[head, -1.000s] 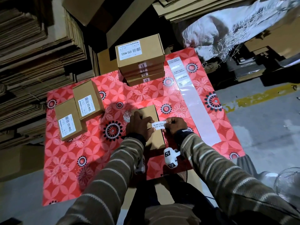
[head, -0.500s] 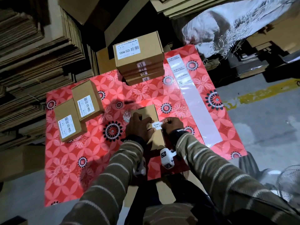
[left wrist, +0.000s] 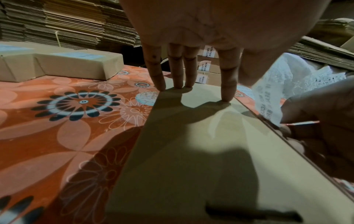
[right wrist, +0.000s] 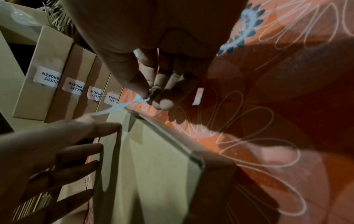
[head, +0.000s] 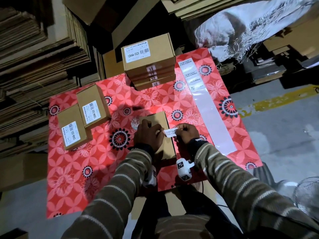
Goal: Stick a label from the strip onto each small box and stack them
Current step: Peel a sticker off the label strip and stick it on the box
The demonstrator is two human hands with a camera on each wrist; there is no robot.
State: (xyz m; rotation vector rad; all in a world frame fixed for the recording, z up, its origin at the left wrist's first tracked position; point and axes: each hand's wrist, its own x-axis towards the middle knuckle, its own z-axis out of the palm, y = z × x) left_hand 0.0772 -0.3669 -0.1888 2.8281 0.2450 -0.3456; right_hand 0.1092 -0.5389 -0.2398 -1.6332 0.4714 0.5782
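Seal label held over the right edge of the cardboard box in front of me.

My left hand (head: 148,135) lies on the lid of the cardboard box (head: 161,121), its fingers (left wrist: 227,84) straight and slightly spread, tips pressing down. My right hand (head: 187,133) pinches the white seal label (head: 170,132) between thumb and fingertips at the box's 3 o'clock edge; I cannot tell whether it touches the lid. At 12 o'clock stands the stack of labelled boxes (head: 149,66), at 1 o'clock lies the label strip (head: 205,99), at 10 o'clock two more boxes (head: 82,118), all on the red floral cloth (head: 72,169).
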